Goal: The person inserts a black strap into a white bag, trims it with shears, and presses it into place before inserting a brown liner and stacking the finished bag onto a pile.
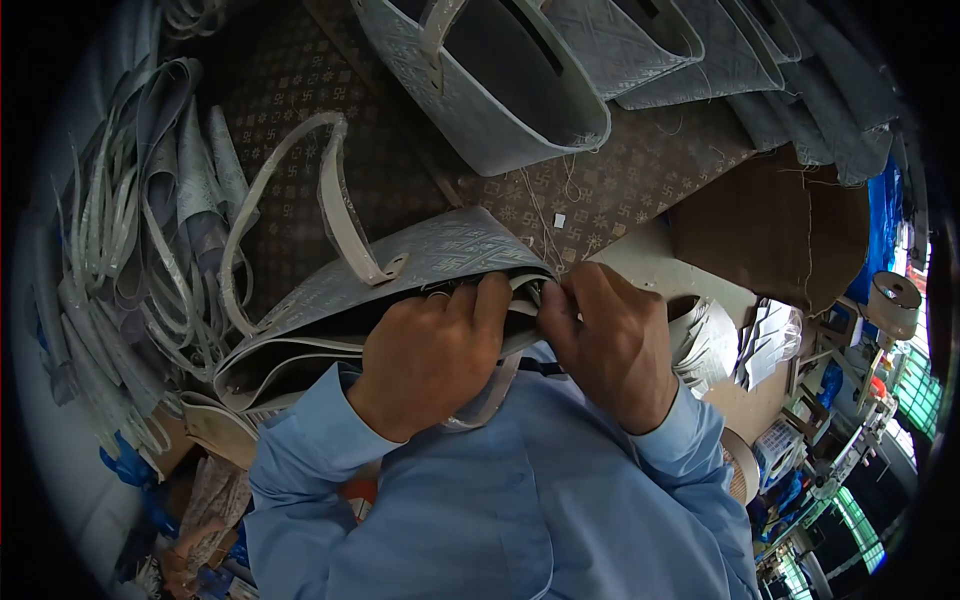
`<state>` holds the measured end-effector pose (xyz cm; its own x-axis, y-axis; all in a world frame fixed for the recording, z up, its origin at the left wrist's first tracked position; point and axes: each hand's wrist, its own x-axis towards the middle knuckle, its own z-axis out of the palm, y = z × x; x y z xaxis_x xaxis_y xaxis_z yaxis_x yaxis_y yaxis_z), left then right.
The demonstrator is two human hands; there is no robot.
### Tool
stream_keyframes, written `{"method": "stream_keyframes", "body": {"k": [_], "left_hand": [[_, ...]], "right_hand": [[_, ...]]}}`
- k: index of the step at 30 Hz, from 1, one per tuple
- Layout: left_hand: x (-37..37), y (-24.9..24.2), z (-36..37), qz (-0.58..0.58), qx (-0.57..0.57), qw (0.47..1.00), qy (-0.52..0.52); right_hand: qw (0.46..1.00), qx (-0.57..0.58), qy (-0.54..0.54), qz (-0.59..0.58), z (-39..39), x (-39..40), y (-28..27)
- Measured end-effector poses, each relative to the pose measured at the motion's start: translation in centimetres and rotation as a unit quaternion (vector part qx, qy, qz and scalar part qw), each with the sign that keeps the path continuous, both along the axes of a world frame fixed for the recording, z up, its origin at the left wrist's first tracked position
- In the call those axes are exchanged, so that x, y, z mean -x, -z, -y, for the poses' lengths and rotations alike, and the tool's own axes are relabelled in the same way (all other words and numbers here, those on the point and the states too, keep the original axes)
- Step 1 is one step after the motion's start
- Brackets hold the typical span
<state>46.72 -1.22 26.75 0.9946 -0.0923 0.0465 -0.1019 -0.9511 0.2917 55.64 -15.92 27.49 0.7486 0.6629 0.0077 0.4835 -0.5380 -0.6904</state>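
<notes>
A grey-blue patterned handbag [440, 245] lies tilted against my front, its mouth facing me and one pale handle [345, 220] standing up. My left hand [435, 350] is closed over the bag's opening edge, with its fingertips hidden inside. At the right corner of the opening, my right hand [610, 335] pinches the edge between thumb and fingers. Both hands are close together on the same rim. The dark inside of the bag shows left of my left hand.
More grey bags [500, 90] stand at the top. Bundled straps [120, 240] hang at the left. Loose threads and a small white scrap [559, 220] lie on the brown patterned surface [620, 160]. An open brown box [770, 230] and stacked pale pieces [703, 345] are at the right.
</notes>
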Motion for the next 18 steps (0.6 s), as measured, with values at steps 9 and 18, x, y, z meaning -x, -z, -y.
{"method": "stream_keyframes", "body": {"k": [9,18], "left_hand": [[0.3,0.5,0.3,-0.011,-0.001,1.000,-0.015],[1.0,-0.6,3.1,0.046,-0.084,0.986,-0.135]], "right_hand": [[0.962,0.100,-0.240,0.084,-0.1,-3.3,-0.4],[0.893,0.015,-0.450,0.003,-1.4,-7.5,1.5]]}}
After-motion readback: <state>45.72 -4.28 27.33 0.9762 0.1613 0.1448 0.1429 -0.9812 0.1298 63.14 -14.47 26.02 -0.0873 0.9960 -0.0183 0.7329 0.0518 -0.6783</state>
